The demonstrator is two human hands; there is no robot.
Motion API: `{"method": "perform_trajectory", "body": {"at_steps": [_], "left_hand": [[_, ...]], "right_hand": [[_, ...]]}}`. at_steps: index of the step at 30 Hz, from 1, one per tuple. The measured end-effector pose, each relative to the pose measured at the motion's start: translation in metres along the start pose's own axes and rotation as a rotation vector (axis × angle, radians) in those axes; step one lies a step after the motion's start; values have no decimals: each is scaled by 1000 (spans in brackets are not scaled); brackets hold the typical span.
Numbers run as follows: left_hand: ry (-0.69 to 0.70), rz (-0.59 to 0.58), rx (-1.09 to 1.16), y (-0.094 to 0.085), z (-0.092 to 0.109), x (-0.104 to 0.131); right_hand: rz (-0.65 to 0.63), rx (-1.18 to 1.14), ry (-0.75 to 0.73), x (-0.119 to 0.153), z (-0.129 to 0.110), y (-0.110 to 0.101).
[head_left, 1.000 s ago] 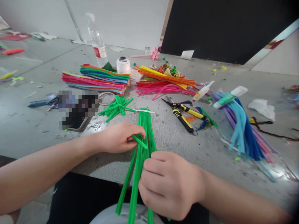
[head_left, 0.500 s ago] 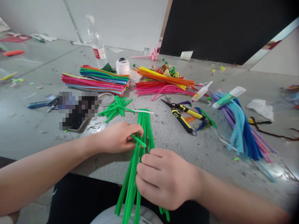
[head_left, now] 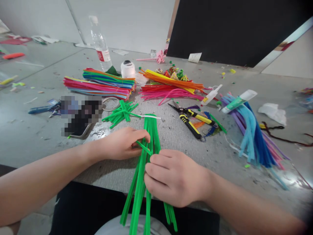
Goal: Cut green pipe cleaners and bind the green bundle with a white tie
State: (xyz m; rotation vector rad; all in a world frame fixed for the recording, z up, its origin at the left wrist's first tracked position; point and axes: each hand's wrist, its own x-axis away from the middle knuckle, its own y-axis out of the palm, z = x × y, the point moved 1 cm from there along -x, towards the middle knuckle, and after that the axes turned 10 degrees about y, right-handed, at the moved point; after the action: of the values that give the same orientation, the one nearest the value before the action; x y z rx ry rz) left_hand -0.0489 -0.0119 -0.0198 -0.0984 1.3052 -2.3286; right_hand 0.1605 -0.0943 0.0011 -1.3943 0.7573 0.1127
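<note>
A bundle of long green pipe cleaners point(head_left: 139, 182) runs from the tabletop over the front edge toward my lap. My left hand point(head_left: 129, 142) is closed around its left side, fingers curled behind the stems. A short green pipe cleaner point(head_left: 144, 148) slants across the bundle from my left fingers. My right hand point(head_left: 174, 178) is curled closed at the bundle's right side, its thumb and fingertips at the lower end of the short piece; the fingertips are partly hidden. A thin white strip point(head_left: 153, 117) lies across the bundle's far end. Short green pieces point(head_left: 122, 112) are piled just beyond my left hand.
Yellow-black pliers point(head_left: 189, 122) lie right of the bundle. Multicoloured pipe cleaners point(head_left: 97, 86), orange and pink ones point(head_left: 171, 88), and blue ones point(head_left: 256, 140) surround the work spot. A plastic bottle point(head_left: 101, 49), white spool point(head_left: 127, 69), phone point(head_left: 83, 122) and glue bottle point(head_left: 212, 94) stand or lie around.
My right hand has risen slightly and shifted right, its fingertips now at the short piece's lower end. My left hand has stayed almost still.
</note>
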Motion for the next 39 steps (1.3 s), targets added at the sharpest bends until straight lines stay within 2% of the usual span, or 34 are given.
{"method": "perform_trajectory", "body": {"at_steps": [8, 11, 17, 22, 29, 39], "left_hand": [[4, 70, 37, -1, 3, 0], [-14, 86, 35, -1, 3, 0], [-107, 109, 17, -1, 2, -2], [-133, 89, 6, -2, 5, -2], [-166, 97, -26, 5, 4, -3], [-245, 114, -83, 13, 9, -7]], "right_hand": [[-26, 20, -33, 1, 8, -3], [1, 39, -25, 1, 9, -4], [64, 106, 93, 3, 8, -2], [18, 163, 240, 4, 10, 1], [28, 168, 245, 5, 8, 6], [-11, 58, 379, 12, 2, 17]]}}
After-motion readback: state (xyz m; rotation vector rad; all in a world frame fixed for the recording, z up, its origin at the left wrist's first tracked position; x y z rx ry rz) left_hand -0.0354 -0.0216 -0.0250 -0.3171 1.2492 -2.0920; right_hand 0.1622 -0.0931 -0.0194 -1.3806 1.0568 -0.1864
